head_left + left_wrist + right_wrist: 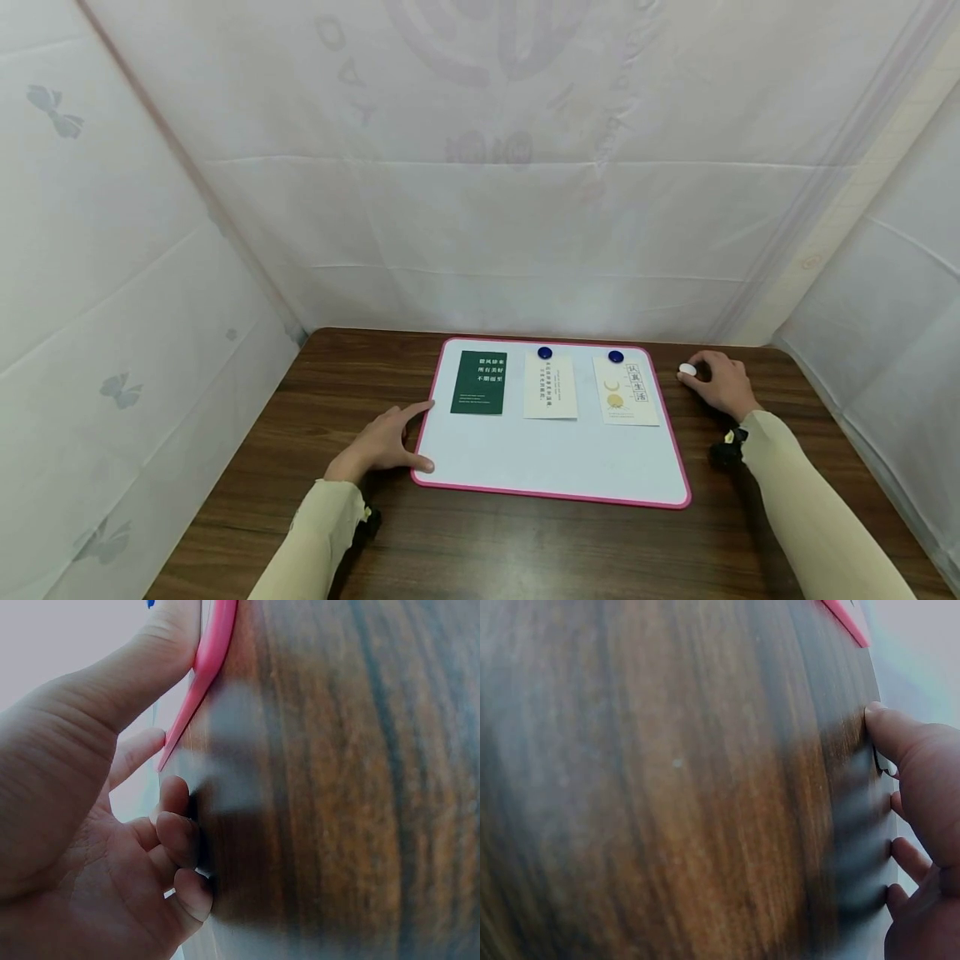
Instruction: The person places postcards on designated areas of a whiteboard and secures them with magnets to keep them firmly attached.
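Observation:
A whiteboard (555, 467) with a pink rim lies flat on the table. On it are a green card (478, 392), a cream card (551, 398) under a blue magnet (545, 353), and a moon-print card (622, 408) under another blue magnet (616, 357). My left hand (380, 442) rests at the board's left side, thumb on the lower corner and index finger touching the edge; the other fingertips meet the wood in the left wrist view. Right of the board, my right hand (723, 383) pinches a white round magnet (687, 369) between thumb and index finger, low over the table.
The dark wooden table (555, 554) runs in front of and beside the board. White cloth (525, 233) hangs behind the table's back edge, with more cloth walls on the left (120, 333) and right (900, 317). Each wrist wears a dark strapped device.

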`<act>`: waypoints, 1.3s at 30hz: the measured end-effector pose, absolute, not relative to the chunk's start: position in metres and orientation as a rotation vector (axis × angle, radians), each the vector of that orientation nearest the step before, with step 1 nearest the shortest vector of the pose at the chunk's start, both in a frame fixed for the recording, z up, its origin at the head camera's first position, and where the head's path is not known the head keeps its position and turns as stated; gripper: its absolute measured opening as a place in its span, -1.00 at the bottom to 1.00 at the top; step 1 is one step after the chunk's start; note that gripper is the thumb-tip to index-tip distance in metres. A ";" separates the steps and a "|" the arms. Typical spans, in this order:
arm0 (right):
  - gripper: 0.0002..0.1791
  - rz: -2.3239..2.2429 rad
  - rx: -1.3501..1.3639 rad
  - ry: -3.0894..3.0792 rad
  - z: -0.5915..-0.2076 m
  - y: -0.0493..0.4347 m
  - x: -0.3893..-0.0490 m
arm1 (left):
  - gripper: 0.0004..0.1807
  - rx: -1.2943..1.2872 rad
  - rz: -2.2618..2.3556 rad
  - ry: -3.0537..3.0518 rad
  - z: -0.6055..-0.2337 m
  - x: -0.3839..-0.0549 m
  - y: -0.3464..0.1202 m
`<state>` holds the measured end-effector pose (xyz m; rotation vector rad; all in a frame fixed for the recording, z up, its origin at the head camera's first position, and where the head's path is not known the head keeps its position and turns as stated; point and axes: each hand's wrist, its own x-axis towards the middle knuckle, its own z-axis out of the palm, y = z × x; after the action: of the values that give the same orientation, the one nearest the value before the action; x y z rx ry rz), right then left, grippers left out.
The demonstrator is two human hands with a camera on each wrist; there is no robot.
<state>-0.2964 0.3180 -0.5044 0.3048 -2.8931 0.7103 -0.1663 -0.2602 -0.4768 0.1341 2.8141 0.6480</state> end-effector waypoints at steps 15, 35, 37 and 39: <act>-0.53 0.656 0.283 -3.009 -0.495 0.319 -0.303 | 0.17 0.099 0.666 2.788 -0.478 -0.166 -0.259; -0.56 0.638 0.293 -2.993 -0.480 0.296 -0.299 | 0.18 0.124 0.660 2.808 -0.481 -0.167 -0.262; -0.56 0.638 0.301 -2.985 -0.480 0.293 -0.300 | 0.18 0.118 0.665 2.806 -0.481 -0.167 -0.262; -0.55 0.644 0.310 -2.980 -0.479 0.290 -0.301 | 0.18 0.116 0.667 2.805 -0.482 -0.167 -0.262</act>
<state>-0.3007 0.2902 -0.4787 0.3095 -2.9803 0.6445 -0.1669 -0.2624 -0.4818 0.1157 2.8049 0.6673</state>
